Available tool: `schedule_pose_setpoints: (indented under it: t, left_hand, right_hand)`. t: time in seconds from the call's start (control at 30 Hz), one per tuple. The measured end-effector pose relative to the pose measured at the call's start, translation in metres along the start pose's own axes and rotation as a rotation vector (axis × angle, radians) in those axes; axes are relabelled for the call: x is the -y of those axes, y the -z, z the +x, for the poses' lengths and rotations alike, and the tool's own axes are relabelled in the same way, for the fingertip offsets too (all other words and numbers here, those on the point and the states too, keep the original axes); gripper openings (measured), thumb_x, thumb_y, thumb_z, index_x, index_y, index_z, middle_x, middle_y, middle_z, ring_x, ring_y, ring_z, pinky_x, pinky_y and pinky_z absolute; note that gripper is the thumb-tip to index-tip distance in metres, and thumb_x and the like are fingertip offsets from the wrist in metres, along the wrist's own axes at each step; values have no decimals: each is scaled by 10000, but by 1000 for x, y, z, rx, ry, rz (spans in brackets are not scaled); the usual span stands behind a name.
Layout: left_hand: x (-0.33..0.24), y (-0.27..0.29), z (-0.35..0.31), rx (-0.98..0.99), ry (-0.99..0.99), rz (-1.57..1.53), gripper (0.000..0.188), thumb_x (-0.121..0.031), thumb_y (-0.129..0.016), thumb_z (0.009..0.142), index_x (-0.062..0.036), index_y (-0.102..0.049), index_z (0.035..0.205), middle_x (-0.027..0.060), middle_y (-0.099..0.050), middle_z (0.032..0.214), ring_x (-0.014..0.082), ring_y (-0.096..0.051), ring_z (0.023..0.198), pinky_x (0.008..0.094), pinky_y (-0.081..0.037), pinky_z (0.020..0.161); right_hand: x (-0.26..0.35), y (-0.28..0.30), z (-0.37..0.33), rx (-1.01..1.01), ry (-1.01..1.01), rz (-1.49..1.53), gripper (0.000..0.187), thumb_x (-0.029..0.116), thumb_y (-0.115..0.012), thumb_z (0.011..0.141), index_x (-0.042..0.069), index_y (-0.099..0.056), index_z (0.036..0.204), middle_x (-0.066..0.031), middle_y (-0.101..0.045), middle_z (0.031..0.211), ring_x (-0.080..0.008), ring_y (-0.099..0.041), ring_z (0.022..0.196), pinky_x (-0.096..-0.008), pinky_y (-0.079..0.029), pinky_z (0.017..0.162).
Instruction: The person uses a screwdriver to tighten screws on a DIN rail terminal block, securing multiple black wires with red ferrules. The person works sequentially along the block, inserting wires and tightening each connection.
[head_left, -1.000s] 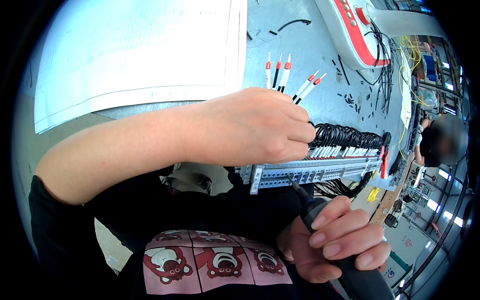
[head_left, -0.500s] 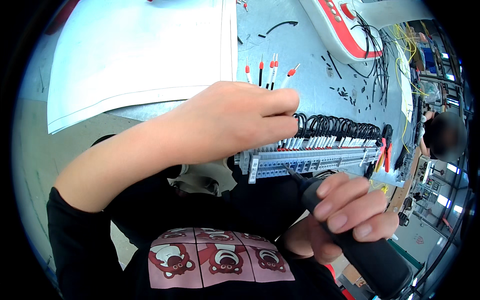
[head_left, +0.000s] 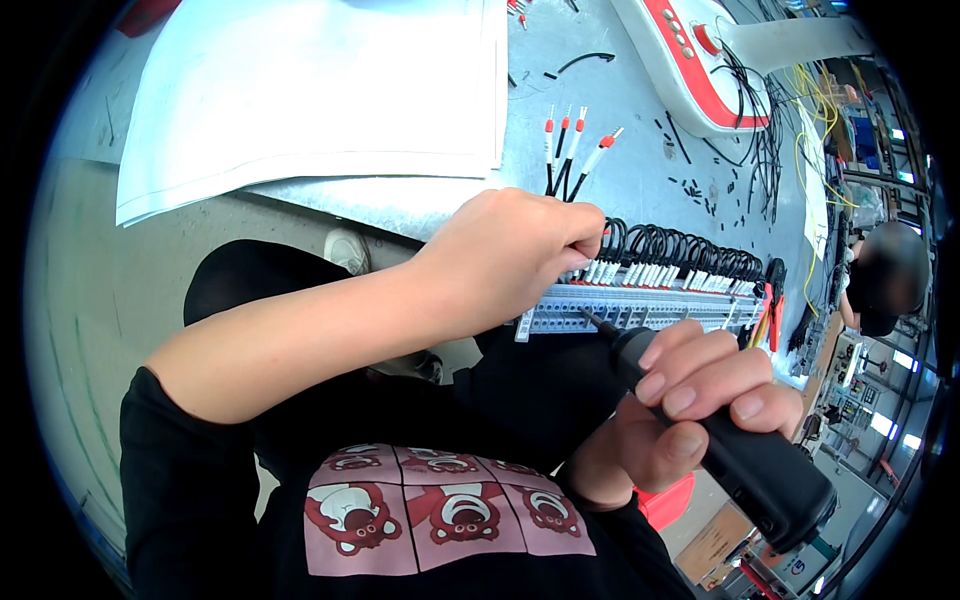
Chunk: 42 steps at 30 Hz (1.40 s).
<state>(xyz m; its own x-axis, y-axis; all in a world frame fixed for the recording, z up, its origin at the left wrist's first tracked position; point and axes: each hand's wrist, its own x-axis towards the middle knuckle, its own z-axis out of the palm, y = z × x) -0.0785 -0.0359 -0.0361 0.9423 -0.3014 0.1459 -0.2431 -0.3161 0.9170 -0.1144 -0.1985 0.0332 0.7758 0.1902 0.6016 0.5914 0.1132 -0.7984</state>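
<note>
A grey terminal block strip (head_left: 660,308) lies along the table's near edge, with a row of looped black wires (head_left: 680,245) and white marker sleeves along its far side. My left hand (head_left: 515,245) is closed in a pinch at the strip's left end, on a black wire mostly hidden by the fingers. Several loose wires (head_left: 568,160) with red ferrules stand up just behind that hand. My right hand (head_left: 705,390) wraps round a black electric screwdriver (head_left: 765,480), slanted up to the left. Its thin bit (head_left: 600,322) meets the strip's near face close to my left fingertips.
Large white paper sheets (head_left: 310,90) cover the table's left part. A white and red device (head_left: 690,60) stands at the back, black wires draped beside it. Small black offcuts (head_left: 700,190) lie scattered. Red-handled pliers (head_left: 773,300) lie past the strip's right end. Another person (head_left: 885,280) is at far right.
The view has shifted, so the table sits further right. My left hand has turned with its fingertips lower at the strip. The screwdriver bit stays at the strip, its handle swung slightly right.
</note>
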Motion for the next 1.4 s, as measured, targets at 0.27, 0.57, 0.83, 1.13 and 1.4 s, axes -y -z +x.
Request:
schedule_pose_setpoints:
  t: [0.27,0.57,0.83,1.13,1.4]
  left_hand:
    - [4,-4,5,40,-59,54,69,-61,-641,855,-34,-579,842,88,-634,727,283,-617,650,357,-480,594]
    - [0,-1,6,54,-38,21,69,-32,-650,850,-27,-585,876,103,-645,728,260,-637,658,340,-492,613]
    - [-11,6,4,36,143,-217,178,-44,-623,919,-22,-489,1034,111,-680,768,193,-666,716,318,-506,681]
    - [-23,1,15,63,253,-295,181,-24,-631,912,2,-483,1013,98,-641,699,151,-667,700,291,-500,619]
    - [-26,-3,29,97,187,-194,157,-12,-588,944,-14,-492,1068,51,-640,753,101,-636,727,259,-508,668]
  right_hand:
    - [-16,-9,-17,-89,128,93,436,98,-744,861,128,-381,1103,-69,-564,873,-205,-563,639,-355,-479,614]
    - [-9,-7,-17,19,103,88,460,-59,-750,770,99,-420,1048,-123,-617,863,-266,-615,670,-399,-516,635]
    - [0,5,8,-255,162,133,302,-46,-623,851,53,-455,1081,-93,-584,838,-188,-591,676,-386,-564,678]
    - [-24,89,-23,-738,-568,554,163,66,-624,940,52,-509,1054,-68,-557,866,-177,-553,783,-374,-505,767]
    - [-44,106,-19,-686,-616,619,174,72,-632,931,48,-512,1053,-64,-569,898,-163,-569,819,-382,-516,837]
